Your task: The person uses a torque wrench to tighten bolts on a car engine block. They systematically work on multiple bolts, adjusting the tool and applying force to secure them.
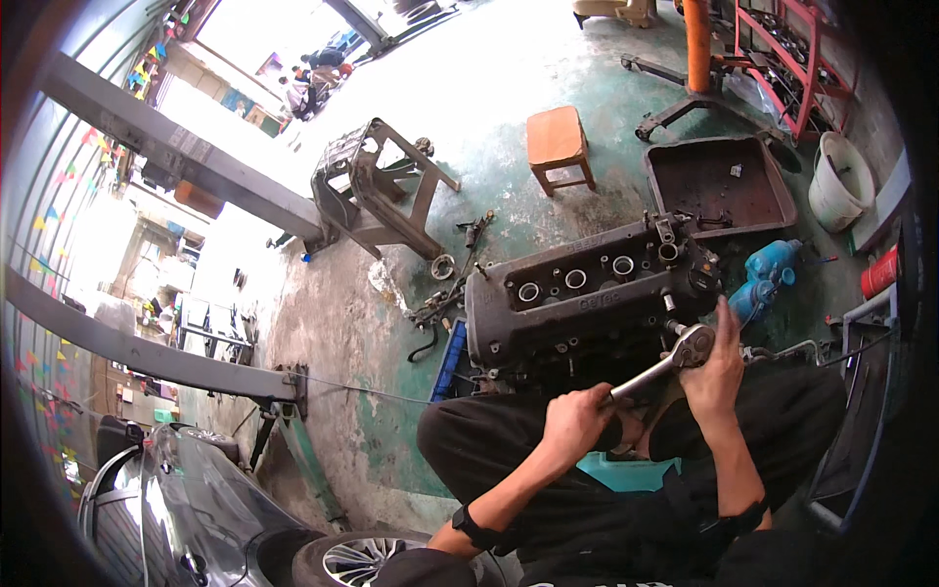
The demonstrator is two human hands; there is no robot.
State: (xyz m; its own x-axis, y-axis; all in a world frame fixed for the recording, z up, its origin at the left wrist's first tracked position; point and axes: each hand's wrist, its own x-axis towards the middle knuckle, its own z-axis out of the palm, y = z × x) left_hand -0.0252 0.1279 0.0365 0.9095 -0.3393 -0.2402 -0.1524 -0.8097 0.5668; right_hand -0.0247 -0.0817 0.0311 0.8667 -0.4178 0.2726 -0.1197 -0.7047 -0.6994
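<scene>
A long chrome ratchet wrench [648, 376] slants up to the right across my lap. My left hand [577, 423] is closed around its handle end. At the round head of the wrench, my right hand [715, 369] wraps round from the right, partly hiding the head. A socket and extension [672, 311] reach from the wrench head toward the lower right side of the engine [577, 298]. Whether the socket sits on a bolt is too small to tell. The engine's dark valve cover faces up, with several round holes along its middle.
A blue plastic bottle [763, 279] lies right of the engine. Beyond stand a brown drip tray [724, 157], an orange stool [558, 137] and a white bucket [841, 181]. A blue tray [450, 357] and loose parts lie to the left. A dark car [196, 509] stands at lower left.
</scene>
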